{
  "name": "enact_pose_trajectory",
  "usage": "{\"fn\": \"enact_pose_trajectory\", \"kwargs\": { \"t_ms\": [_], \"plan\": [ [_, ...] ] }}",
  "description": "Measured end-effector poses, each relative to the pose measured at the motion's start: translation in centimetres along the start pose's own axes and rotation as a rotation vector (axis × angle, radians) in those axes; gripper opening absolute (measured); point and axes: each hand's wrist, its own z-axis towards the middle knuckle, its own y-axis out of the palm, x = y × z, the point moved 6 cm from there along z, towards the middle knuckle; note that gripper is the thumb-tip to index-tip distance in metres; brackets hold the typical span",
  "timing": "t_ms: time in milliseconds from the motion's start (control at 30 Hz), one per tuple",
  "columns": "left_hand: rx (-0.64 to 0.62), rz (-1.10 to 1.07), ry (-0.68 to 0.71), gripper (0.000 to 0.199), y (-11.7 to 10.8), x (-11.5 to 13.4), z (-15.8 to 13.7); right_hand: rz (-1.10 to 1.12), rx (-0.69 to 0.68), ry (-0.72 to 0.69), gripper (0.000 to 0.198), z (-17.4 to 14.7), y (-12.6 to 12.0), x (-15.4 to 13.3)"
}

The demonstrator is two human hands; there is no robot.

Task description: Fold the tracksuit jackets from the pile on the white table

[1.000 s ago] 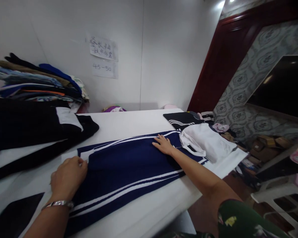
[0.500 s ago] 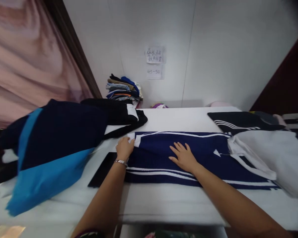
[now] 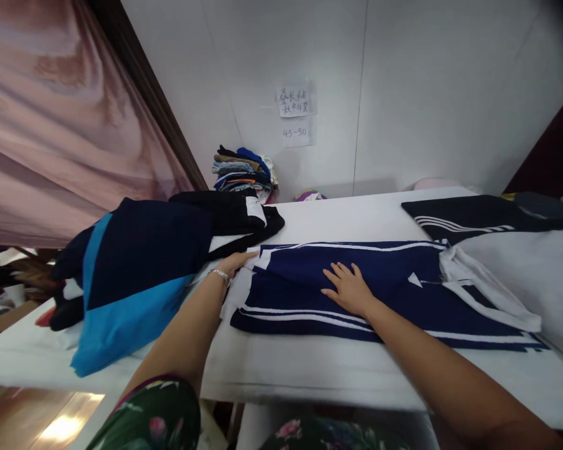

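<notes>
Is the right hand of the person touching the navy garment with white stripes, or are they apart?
Touching: the head view shows the right hand lying flat, fingers spread, on the navy garment.

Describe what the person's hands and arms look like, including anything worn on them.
Both hands are ungloved. The left hand has a silver-coloured bracelet at its wrist; a dark green, pink-flowered sleeve covers that upper arm. The right hand shows no jewellery.

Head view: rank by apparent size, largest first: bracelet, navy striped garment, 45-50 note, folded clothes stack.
1. Navy striped garment
2. Folded clothes stack
3. 45-50 note
4. Bracelet

Apparent size only; the note hangs farther back.
</notes>
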Motion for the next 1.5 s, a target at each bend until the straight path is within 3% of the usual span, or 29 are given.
{"fn": "enact_pose_trajectory", "kwargs": {
  "t_ms": [167,333,567,800,967,1033,1167,1300,1500],
  "plan": [
    [-0.155,0.002,-0.102,0.051,0.3,-0.1,-0.1,0.014,-0.013,-0.005,0.065,0.0,-0.1,0.0],
    [-0.179,-0.028,-0.014,0.056,-0.7,-0.3,-0.5,0.021,-0.014,-0.011,0.064,0.0,-0.2,0.1],
    [-0.404,-0.165,0.028,0.07,-0.1,-0.5,-2.8,0.039,-0.009,-0.003,0.064,0.0,-0.3,0.1],
    [-0.312,-0.248,0.154,0.062,0.8,0.7,-4.0,0.086,0.148,-0.038,0.064,-0.6,-2.3,-1.0],
    [-0.256,-0.259,0.174,0.055,0.7,1.5,-4.7,0.126,-0.063,-0.12,0.065,-0.5,-0.9,-2.1],
    [-0.239,-0.26,0.177,0.054,0.5,2.0,-5.1,0.152,-0.086,-0.104,0.066,-0.4,-0.7,-2.0],
    [-0.205,-0.215,0.197,0.057,0.0,4.3,-6.9,0.363,-0.068,-0.028,0.067,-0.2,-1.6,-1.8],
    [-0.201,-0.149,0.268,0.052,0.4,8.3,-9.5,0.834,0.097,0.06,0.067,0.8,-3.8,-1.8],
    [-0.286,-0.115,0.47,0.058,3.8,15.8,-14.8,1.348,0.331,0.094,0.07,2.7,-6.2,-2.9]
  ]
}}
